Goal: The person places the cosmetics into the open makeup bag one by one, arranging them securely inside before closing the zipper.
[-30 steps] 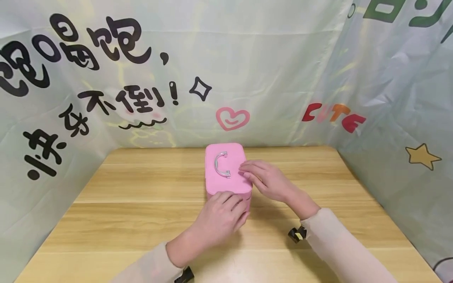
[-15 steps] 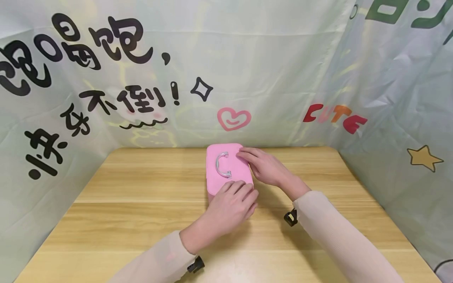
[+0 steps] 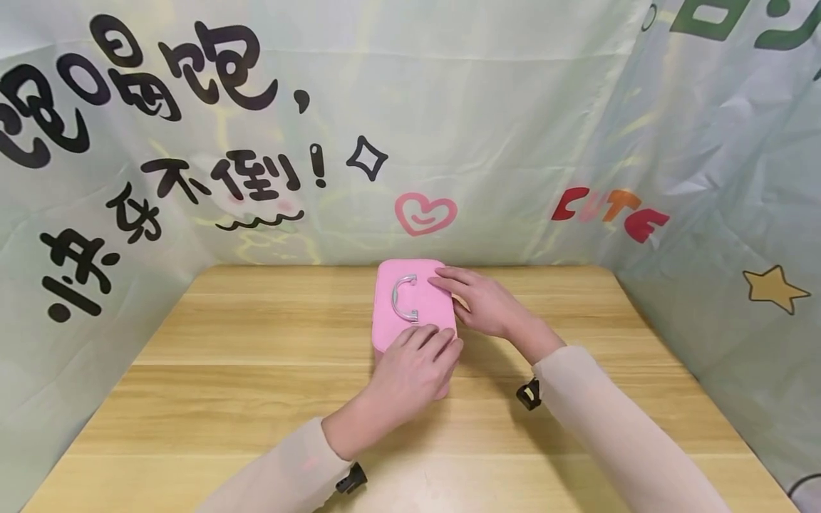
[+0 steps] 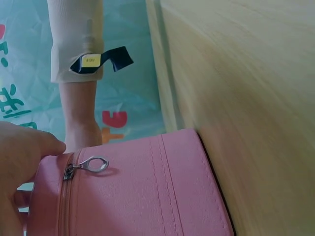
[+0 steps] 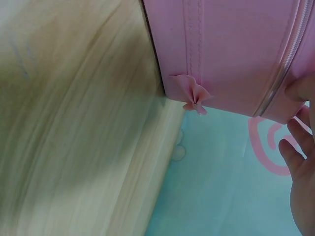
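Observation:
A pink zip-up cosmetic case [image 3: 391, 328] stands on the wooden table, with a silver handle [image 3: 395, 298] on its lid. My left hand [image 3: 410, 374] holds the near end, its fingers over the lid's edge. In the left wrist view the thumb [image 4: 51, 145] lies at the lid's corner, beside the silver zipper pull [image 4: 88, 167]. At the far right corner, my right hand [image 3: 487, 303] has fingertips on the lid and grips the case around that corner. A pink bow [image 5: 192, 93] decorates the case's lower side in the right wrist view.
The wooden table [image 3: 256, 399] reaches back to a pale green printed cloth [image 3: 500, 142], which also hangs on both sides. The case stands near the table's back edge. Black wrist-camera mounts [image 3: 350, 479] hang at the cuffs.
Over the last second my right hand has shifted back along the lid to the far corner. My left hand has moved forward and right onto the near edge. The case has turned slightly.

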A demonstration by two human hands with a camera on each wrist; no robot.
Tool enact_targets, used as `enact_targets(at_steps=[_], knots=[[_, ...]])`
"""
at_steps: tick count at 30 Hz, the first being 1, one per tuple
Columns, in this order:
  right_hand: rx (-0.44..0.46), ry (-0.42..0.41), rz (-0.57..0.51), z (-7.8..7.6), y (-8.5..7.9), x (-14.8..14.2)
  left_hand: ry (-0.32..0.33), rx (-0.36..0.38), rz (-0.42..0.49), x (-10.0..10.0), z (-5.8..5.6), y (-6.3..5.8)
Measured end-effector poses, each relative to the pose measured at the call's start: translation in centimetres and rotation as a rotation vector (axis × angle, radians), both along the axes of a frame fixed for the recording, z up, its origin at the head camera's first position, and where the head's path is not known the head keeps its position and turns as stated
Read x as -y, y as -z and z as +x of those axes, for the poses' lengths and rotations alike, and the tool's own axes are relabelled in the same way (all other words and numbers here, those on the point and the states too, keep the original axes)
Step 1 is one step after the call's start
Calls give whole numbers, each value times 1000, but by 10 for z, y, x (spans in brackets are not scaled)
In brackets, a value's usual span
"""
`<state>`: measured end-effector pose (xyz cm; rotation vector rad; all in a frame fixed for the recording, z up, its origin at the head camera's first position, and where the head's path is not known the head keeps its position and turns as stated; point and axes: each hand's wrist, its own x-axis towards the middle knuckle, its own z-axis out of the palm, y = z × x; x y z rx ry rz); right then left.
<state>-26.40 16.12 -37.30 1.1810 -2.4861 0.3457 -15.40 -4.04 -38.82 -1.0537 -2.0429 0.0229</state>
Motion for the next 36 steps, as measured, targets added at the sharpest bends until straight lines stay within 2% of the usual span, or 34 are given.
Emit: enact_targets(at_steps=[12,27,36], knots=[[-37,13,-24,15,3,-7,7,-31,63,13,5,2],[-104,36,-58,32,6,-12,23,43,91,36,6,8],[-157,16,-90,42,8,-15,53,54,146,51,0,10]])
